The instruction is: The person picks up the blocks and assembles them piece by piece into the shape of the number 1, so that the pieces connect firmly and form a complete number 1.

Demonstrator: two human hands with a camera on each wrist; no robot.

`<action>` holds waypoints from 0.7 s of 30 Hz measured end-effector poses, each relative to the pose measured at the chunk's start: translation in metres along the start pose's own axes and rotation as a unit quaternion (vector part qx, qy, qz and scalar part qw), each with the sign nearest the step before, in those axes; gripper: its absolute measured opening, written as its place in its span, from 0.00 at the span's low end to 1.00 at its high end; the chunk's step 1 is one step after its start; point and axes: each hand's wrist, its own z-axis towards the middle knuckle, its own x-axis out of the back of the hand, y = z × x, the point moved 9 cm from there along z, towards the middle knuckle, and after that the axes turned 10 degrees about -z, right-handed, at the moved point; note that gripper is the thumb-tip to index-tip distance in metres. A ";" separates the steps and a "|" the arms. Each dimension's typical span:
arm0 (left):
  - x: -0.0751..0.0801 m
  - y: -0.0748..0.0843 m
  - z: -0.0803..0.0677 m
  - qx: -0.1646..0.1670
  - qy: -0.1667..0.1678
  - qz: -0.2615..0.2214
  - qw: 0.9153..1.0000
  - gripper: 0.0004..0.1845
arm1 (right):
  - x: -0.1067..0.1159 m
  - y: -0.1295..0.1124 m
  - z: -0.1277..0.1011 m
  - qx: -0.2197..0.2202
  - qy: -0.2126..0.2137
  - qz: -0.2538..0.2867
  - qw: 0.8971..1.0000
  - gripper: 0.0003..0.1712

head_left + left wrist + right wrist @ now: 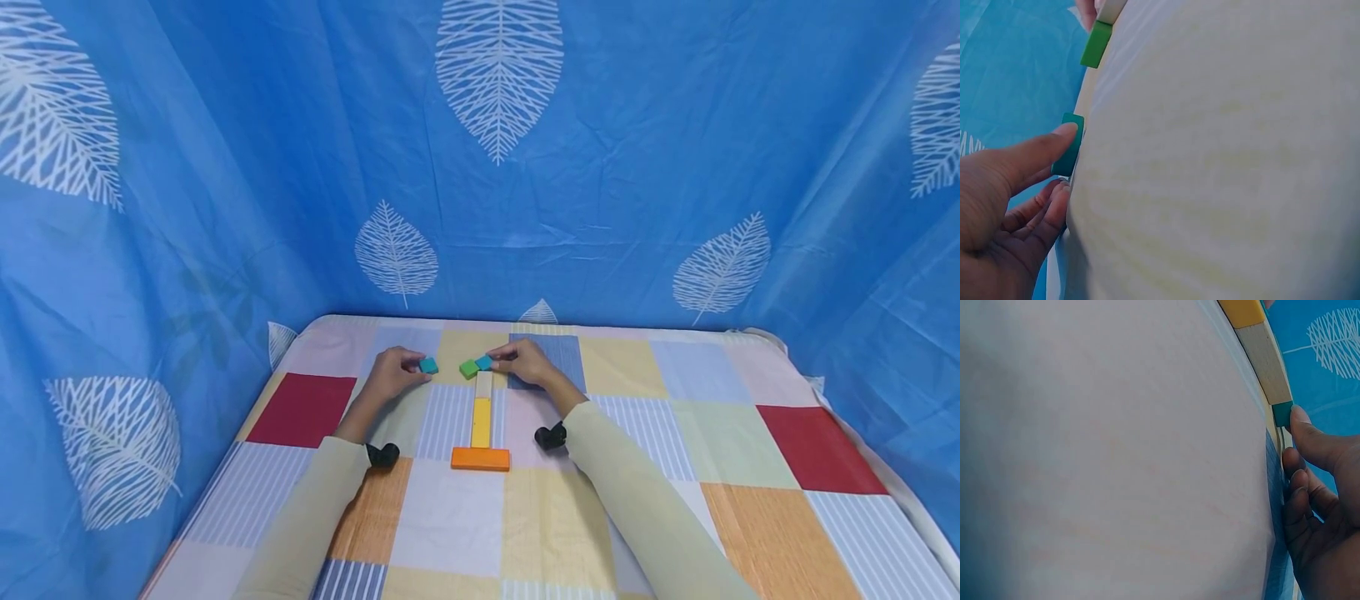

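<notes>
- Teal shows at both hands: the left hand (390,377) holds one teal block (428,365) at its fingertips, thumb on the block's edge in the left wrist view, the other fingers curled under.
- The right hand (528,363) pinches a second teal block (484,362), which touches the right side of a green block (468,369); its fingers are narrow, thumb tip against the block.
- Both small blocks by the right hand sit at the far end of a line: a pale wood block (483,384), then a yellow block (481,422), then an orange bar (481,459) lying crosswise at the near end.
- The left teal block lies a little apart from the green one, to its left.
- The step in hand seems to be building a cross-piece at the far end of the line, matching the orange bar. The next move likely calls for sliding the left block right until it meets the green one, kept level and square, without nudging the wood block.
- Whether the right teal block lies fully flat I cannot tell; the wrist views are mostly filled by cloth.
- The surface is a table under a checked cloth (675,467) of red, orange, yellow, blue and striped squares.
- A blue curtain (600,150) with white leaf prints hangs on the far, left and right sides.
- Pale sleeves (645,508) cover both arms.
</notes>
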 end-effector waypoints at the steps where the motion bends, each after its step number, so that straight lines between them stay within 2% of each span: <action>1: 0.001 0.000 0.000 0.002 0.001 -0.001 1.000 0.20 | 0.000 0.000 0.000 0.001 0.001 0.002 1.000 0.15; 12: 0.001 0.002 -0.003 0.010 0.004 -0.016 1.000 0.15 | -0.001 0.000 -0.001 -0.004 0.000 0.004 1.000 0.15; 19: -0.005 0.017 -0.007 -0.017 -0.010 -0.016 1.000 0.16 | 0.001 -0.001 -0.001 0.000 0.002 0.005 1.000 0.15; 21: -0.007 0.019 -0.008 -0.015 -0.013 -0.014 1.000 0.16 | 0.001 -0.001 -0.001 -0.001 0.001 0.004 1.000 0.15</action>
